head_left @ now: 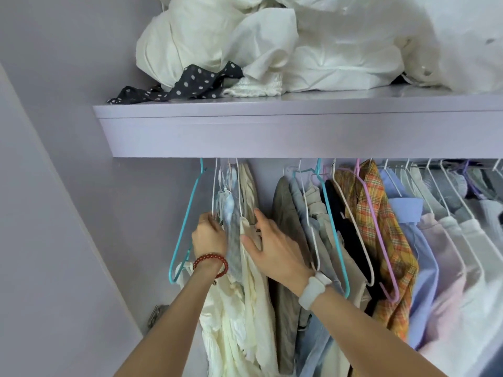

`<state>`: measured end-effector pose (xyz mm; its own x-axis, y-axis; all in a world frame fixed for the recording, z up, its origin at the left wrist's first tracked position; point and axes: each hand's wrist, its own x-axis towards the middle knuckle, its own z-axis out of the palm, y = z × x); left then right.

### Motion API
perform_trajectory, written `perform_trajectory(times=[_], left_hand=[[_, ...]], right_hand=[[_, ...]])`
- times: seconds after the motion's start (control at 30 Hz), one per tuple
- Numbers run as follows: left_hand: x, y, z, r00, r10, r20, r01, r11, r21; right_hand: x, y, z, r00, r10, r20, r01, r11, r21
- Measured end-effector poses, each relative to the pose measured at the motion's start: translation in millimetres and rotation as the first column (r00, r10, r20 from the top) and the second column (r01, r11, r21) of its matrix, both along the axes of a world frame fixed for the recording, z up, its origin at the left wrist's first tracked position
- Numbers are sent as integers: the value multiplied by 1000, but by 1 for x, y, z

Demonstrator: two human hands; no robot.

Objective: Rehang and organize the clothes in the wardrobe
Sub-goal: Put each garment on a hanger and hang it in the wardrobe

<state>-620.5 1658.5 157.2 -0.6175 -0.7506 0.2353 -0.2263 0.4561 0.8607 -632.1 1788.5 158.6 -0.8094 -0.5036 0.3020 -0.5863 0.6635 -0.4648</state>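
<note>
A small cluster of pale garments hangs at the left end of the rail: cream and white clothes (pixel 245 308) and a light blue-grey piece (pixel 231 235). My left hand (pixel 208 235), with a red bead bracelet, pinches a white wire hanger (pixel 214 191) at the cluster's left side. My right hand (pixel 275 251), with a white watch, presses with spread fingers against the cream garment's right side. A teal hanger (pixel 185 227) hangs at the far left. To the right hang an olive garment (pixel 283 240), a plaid orange shirt (pixel 381 227) and several pale shirts (pixel 449 254).
A lilac shelf (pixel 299 126) runs above the rail, piled with crumpled white bedding (pixel 272 42) and a black polka-dot cloth (pixel 190 83). The wardrobe's left wall (pixel 68 186) stands close beside the teal hanger. A gap shows between the cream cluster and the olive garment.
</note>
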Motion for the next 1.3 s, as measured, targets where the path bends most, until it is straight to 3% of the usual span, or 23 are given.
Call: perform_trajectory(times=[0.07,0.17,0.33,0.4,0.47,0.57,0.63,0.73,0.83,0.9,1.07,1.17,1.3], left_hand=[[2,-5,3,1000,21,17,-20,999,-29],[6,-17,6,999,7,49,-3,998,-64],[16,-30,9,972,-200,127,201,980,2],[25,-28,16,960,-255,112,261,965,-40],[31,-18,27,966,-254,48,258,955,-143],[27,9,40,941,-303,-153,268,939,-217],[16,37,40,886,-408,-221,369,908,-196],[-6,83,23,804,-575,-149,571,818,-73],[-24,117,-7,739,-674,11,673,739,17],[-28,127,-22,734,-679,17,679,734,15],[-27,106,-26,710,-703,-43,704,708,51],[-25,80,-21,709,-685,-167,704,676,216],[-18,59,-19,789,-573,-222,615,726,309]], right_hand=[[-3,-15,0,1000,-16,21,15,997,76],[-4,-31,-3,998,-21,56,17,998,56],[-6,-38,-4,995,4,97,-3,1000,-6],[-7,-23,-8,1000,11,19,-10,999,-47],[-4,-1,-6,988,-5,-153,-31,972,-232],[-11,36,-1,859,-220,-461,17,914,-405],[-19,62,1,791,-359,-496,153,900,-408],[-27,100,-3,752,-531,-392,417,843,-341],[-21,123,-11,732,-610,-305,550,792,-264],[-18,129,-12,720,-614,-322,591,787,-178],[-13,119,-12,899,-385,-208,406,911,68],[-11,97,-16,949,-279,-146,279,960,-21],[-9,62,-19,973,-214,-89,204,973,-109]])
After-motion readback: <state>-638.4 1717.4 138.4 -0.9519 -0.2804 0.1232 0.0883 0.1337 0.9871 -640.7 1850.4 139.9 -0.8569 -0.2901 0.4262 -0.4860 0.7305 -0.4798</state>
